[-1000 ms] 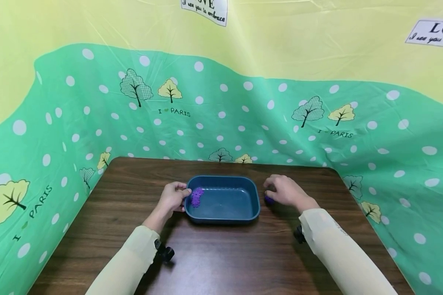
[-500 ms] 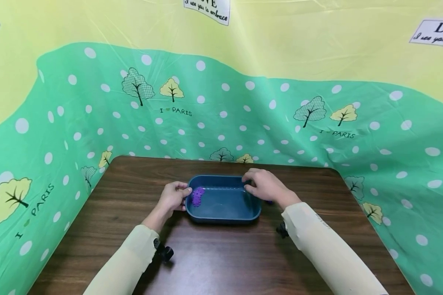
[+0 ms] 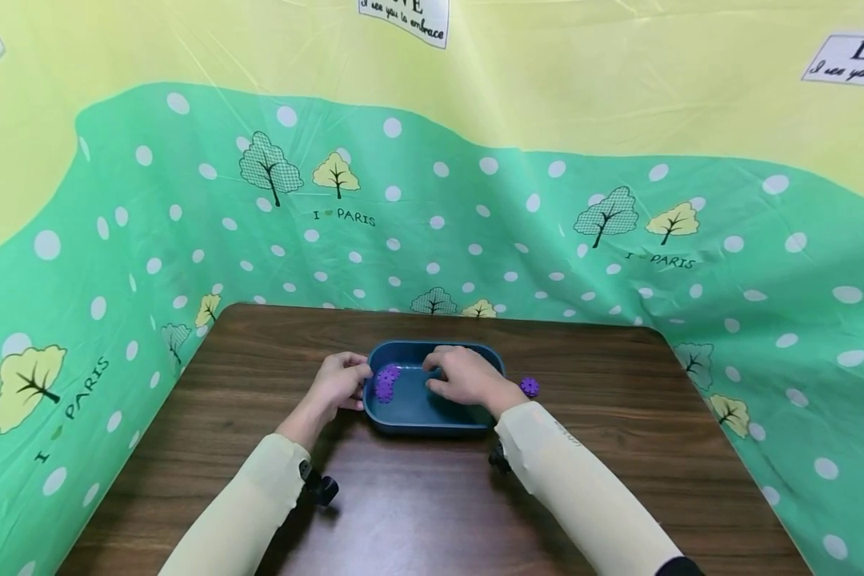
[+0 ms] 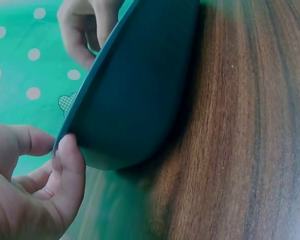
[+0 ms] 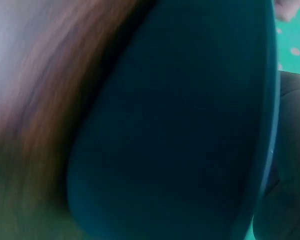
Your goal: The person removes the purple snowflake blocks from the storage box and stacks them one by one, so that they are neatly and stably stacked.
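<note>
A dark blue rectangular tray (image 3: 432,426) stands on the table. My left hand (image 3: 337,382) pinches its left rim between thumb and fingers; the left wrist view shows this left hand (image 4: 40,185) at the rim too. Several small purple notched discs (image 3: 386,384) lie together at the left end inside. Above the tray's right half, my right hand (image 3: 468,378) has its fingers bent down; whether they hold something is hidden. Another purple notched disc (image 3: 529,387) lies on the table just right of the tray. The right wrist view mostly shows the tray's dark outer wall (image 5: 170,125).
The brown wood-grain table (image 3: 432,504) extends around the tray on every side. Behind it and along both sides hangs a green and yellow printed cloth (image 3: 432,200). A small black device is strapped at each wrist.
My right hand has moved left from beside the tray to over its inside, uncovering the purple disc on the table. My left hand stays on the rim.
</note>
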### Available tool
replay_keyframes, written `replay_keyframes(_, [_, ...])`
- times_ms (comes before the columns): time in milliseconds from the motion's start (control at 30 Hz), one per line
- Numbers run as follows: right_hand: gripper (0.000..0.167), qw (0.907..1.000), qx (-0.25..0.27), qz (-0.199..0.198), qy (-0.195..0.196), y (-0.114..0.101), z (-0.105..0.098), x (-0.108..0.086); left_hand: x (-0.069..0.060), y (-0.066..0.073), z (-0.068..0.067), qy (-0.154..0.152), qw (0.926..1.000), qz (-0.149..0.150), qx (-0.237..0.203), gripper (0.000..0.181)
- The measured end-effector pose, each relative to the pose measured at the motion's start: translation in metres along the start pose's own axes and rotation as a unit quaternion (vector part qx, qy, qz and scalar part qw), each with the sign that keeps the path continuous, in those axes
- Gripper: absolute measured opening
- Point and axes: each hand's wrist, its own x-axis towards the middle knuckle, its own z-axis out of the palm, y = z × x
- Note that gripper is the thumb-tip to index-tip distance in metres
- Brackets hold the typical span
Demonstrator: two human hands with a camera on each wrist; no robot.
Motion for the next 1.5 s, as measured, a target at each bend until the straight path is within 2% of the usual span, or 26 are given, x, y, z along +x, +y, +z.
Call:
replay_keyframes(433, [0.031,0.9993,-0.010,-0.024,-0.026,-0.031,0.029,0.031,0.000,0.000,-0.004,-0.024,0.9997,-0.006,0.004,0.033])
replay_keyframes(800, [0.044,0.9991,-0.024,0.013,-0.032,-0.043,0.042,0.053,0.001,0.002,-0.005,-0.022,0.9996,-0.016,0.013,0.031])
replay_keyframes(1200, [0.039,0.9990,-0.026,0.015,-0.035,-0.044,0.041,0.058,0.001,0.003,-0.005,-0.021,0.9995,-0.009,0.022,0.030])
replay_keyframes(1500, [0.038,0.9985,-0.030,0.006,-0.045,-0.045,0.040,0.057,0.000,0.003,-0.004,-0.020,0.9995,-0.017,0.020,0.030])
